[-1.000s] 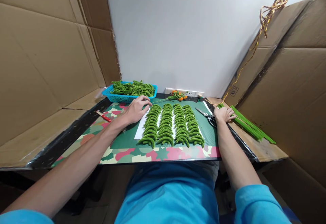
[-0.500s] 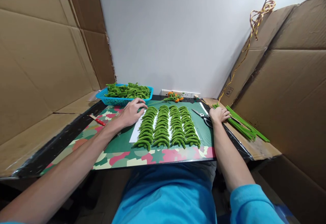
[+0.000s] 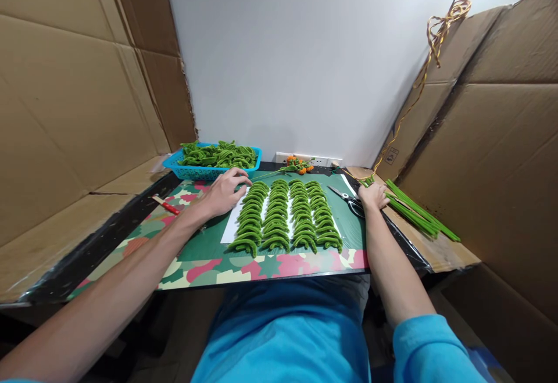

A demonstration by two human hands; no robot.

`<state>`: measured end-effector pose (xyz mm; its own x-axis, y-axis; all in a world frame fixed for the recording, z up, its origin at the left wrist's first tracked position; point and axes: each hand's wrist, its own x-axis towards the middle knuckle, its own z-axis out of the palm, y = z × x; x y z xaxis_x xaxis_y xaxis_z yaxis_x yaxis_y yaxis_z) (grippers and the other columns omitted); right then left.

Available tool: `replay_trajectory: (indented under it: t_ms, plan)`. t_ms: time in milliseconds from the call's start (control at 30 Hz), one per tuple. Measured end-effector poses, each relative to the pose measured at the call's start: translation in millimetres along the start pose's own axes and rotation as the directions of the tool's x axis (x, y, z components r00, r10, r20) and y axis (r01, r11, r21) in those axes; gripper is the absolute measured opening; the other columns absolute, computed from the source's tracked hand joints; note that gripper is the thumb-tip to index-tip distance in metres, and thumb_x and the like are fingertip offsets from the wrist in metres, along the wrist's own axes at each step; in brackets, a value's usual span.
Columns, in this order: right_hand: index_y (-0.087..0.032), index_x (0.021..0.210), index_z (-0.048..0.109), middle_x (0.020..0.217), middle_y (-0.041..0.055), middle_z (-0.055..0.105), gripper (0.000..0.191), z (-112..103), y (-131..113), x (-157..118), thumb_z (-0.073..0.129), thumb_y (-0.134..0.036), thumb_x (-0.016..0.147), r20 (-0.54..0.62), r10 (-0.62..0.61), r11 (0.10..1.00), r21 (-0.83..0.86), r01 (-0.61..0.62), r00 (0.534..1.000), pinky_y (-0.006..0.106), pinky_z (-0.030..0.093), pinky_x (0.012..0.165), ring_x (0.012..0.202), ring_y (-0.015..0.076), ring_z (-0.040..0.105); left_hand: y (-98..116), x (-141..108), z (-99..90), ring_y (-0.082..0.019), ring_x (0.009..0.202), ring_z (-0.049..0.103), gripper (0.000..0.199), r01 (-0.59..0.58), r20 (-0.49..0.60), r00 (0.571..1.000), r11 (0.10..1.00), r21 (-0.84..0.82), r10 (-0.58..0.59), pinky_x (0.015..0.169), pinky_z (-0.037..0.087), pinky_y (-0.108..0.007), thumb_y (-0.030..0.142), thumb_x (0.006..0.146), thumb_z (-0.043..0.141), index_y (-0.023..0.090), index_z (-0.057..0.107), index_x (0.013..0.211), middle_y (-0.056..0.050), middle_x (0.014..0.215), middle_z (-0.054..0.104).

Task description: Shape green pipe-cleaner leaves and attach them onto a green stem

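Observation:
My left hand rests at the upper left corner of a white sheet of paper, fingers bent and apart, nothing seen in them. Beside its fingertips begins the first of several columns of curved, fuzzy green pieces, laid close together on the sheet. My right hand is at the right edge of the green mat, its fingers curled over next to a bundle of long green fuzzy stems. Whatever those fingers may hold is hidden. Black-handled scissors lie just left of that hand, blades pointing away.
A blue basket heaped with green fuzzy pieces stands at the back left. Orange flowers on a green stem lie before a white power strip. A red-handled tool lies on the left. Cardboard walls flank the table.
My right hand's fingers have drawn in slightly, curling more beside the stems. My left hand stays where it was, and the green pieces have not moved.

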<state>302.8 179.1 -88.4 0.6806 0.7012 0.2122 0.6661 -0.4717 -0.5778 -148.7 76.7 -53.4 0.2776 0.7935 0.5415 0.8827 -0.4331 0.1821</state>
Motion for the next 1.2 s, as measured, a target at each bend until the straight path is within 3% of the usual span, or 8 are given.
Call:
replay_trajectory:
  t_ms: [233, 467, 667, 767, 833, 1000, 1100, 1200]
  plan:
    - [-0.020, 0.138, 0.066, 0.143, 0.0118, 0.066, 0.038, 0.8, 3.7, 4.4, 0.071, -0.038, 0.105, -0.015, 0.006, 0.988, 0.152, -0.004, 1.000, 0.051, 0.060, 0.103, 0.122, 0.0278, 0.069, -0.2, 1.1, -0.4, -0.032, 0.117, 0.068, 0.039, 0.011, 0.017, 1.000, 1.000, 0.011, -0.011, 0.111, 0.052, -0.050, 0.037, 0.094, 0.047, 0.020, 0.081, 0.100, -0.013, 0.125, 0.069]
    - [-0.020, 0.135, 0.067, 0.137, 0.0110, 0.068, 0.035, 4.5, 10.1, 12.4, 0.070, -0.039, 0.106, -0.015, 0.064, 0.915, 0.400, -0.052, 0.998, 0.047, 0.062, 0.098, 0.115, 0.0253, 0.071, 2.5, 1.9, -4.3, -0.032, 0.115, 0.069, 0.040, 0.011, 0.038, 0.999, 1.000, 0.015, -0.012, 0.109, 0.054, -0.049, 0.037, 0.094, 0.046, 0.019, 0.081, 0.101, -0.014, 0.124, 0.069]
    - [-0.020, 0.133, 0.068, 0.138, 0.0105, 0.068, 0.033, -0.4, 6.4, 8.1, 0.070, -0.039, 0.106, -0.119, 0.076, 0.910, 0.414, -0.020, 0.990, 0.048, 0.060, 0.101, 0.118, 0.0257, 0.069, 1.6, 3.4, -5.0, -0.031, 0.112, 0.070, 0.039, 0.008, 0.025, 1.000, 1.000, 0.007, -0.008, 0.108, 0.055, -0.048, 0.040, 0.093, 0.048, 0.020, 0.081, 0.097, -0.013, 0.122, 0.070]
    - [-0.020, 0.123, 0.072, 0.139, 0.0124, 0.065, 0.022, -5.7, 1.3, 1.1, 0.059, -0.028, 0.107, -0.217, 0.018, 0.931, 0.359, 0.063, 0.976, 0.049, 0.047, 0.114, 0.129, 0.0292, 0.060, 0.0, 3.5, -3.3, -0.031, 0.112, 0.070, 0.040, 0.008, 0.014, 1.000, 1.000, 0.007, -0.008, 0.108, 0.056, -0.048, 0.041, 0.093, 0.048, 0.020, 0.082, 0.097, -0.013, 0.121, 0.070]
    - [-0.019, 0.119, 0.073, 0.138, 0.0153, 0.063, 0.029, -8.8, -1.7, -3.5, 0.049, -0.019, 0.103, -0.261, -0.041, 0.940, 0.318, 0.126, 0.964, 0.046, 0.038, 0.118, 0.133, 0.0319, 0.053, -0.8, 3.1, -2.0, -0.031, 0.113, 0.070, 0.040, 0.009, 0.000, 1.000, 1.000, 0.006, -0.009, 0.108, 0.056, -0.048, 0.041, 0.093, 0.048, 0.021, 0.082, 0.097, -0.013, 0.122, 0.071]
    - [-0.017, 0.127, 0.072, 0.136, 0.0181, 0.065, 0.043, -14.6, -8.0, -10.3, 0.042, -0.014, 0.097, -0.299, -0.241, 0.918, 0.237, 0.317, 0.923, 0.045, 0.035, 0.115, 0.132, 0.0354, 0.049, -0.6, 2.5, -0.8, -0.031, 0.114, 0.070, 0.039, 0.011, -0.011, 1.000, 1.000, 0.004, -0.011, 0.109, 0.055, -0.048, 0.040, 0.094, 0.048, 0.021, 0.082, 0.097, -0.012, 0.121, 0.071]
    - [-0.015, 0.128, 0.072, 0.132, 0.0185, 0.068, 0.042, -18.4, -14.2, -14.4, 0.042, -0.017, 0.099, -0.321, -0.384, 0.868, 0.196, 0.457, 0.866, 0.049, 0.033, 0.116, 0.132, 0.0364, 0.048, 0.4, 2.7, -2.2, -0.031, 0.114, 0.070, 0.039, 0.003, -0.012, 1.000, 1.000, 0.000, -0.003, 0.109, 0.055, -0.048, 0.040, 0.095, 0.047, 0.021, 0.081, 0.097, -0.013, 0.122, 0.070]
    - [-0.016, 0.126, 0.073, 0.127, 0.0168, 0.072, 0.038, -21.7, -24.2, -23.5, 0.044, -0.021, 0.103, -0.339, -0.554, 0.766, 0.149, 0.625, 0.760, 0.049, 0.033, 0.117, 0.131, 0.0354, 0.051, 2.6, 2.7, -4.6, -0.031, 0.115, 0.069, 0.037, -0.005, -0.003, 1.000, 1.000, -0.011, 0.005, 0.108, 0.055, -0.047, 0.039, 0.096, 0.048, 0.020, 0.080, 0.103, -0.013, 0.122, 0.070]
